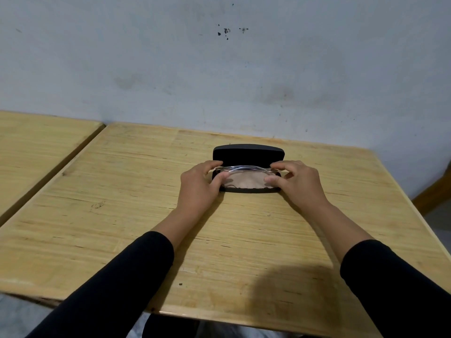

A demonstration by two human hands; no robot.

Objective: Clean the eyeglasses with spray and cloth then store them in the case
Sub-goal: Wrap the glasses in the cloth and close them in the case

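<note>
**Glasses going into the open case**

Wall [219, 69]: pale, scuffed, rises straight behind the desk.

Desk [122, 215]: light wood, carries everything. A second wooden top [36, 142] stands just beside it on the left, a narrow gap between.

Sleeves [122, 284]: black, both forearms reach forward and converge on the case from either side, wrists low over the desk.

Case [249, 154]: black, hard-shell, near the far edge of the desk. Lid stands upright at the back; the tray faces the person. Probably set this way so both hands can lower things straight in.

Cloth [244, 181]: pinkish-beige, lies in the tray, seemingly as a liner under the glasses.

Left hand [200, 184]: at the left end of the case. Fingers curled, thumb pressing toward the cloth edge, fingertips at the left end of the glasses. Grip: a light pinch on the frame, as far as the view shows.

Right hand [297, 181]: mirrors it at the right end, fingers curled over that end of the frame, also pinching.

Glasses [244, 169]: clear-framed, folded, held level between the two hands at the back of the tray, above the cloth. Whether they already rest in the tray, cannot tell.

Judgement: cleaning looks done; storing under way. No spray bottle in sight. Lid not yet closed.
</note>
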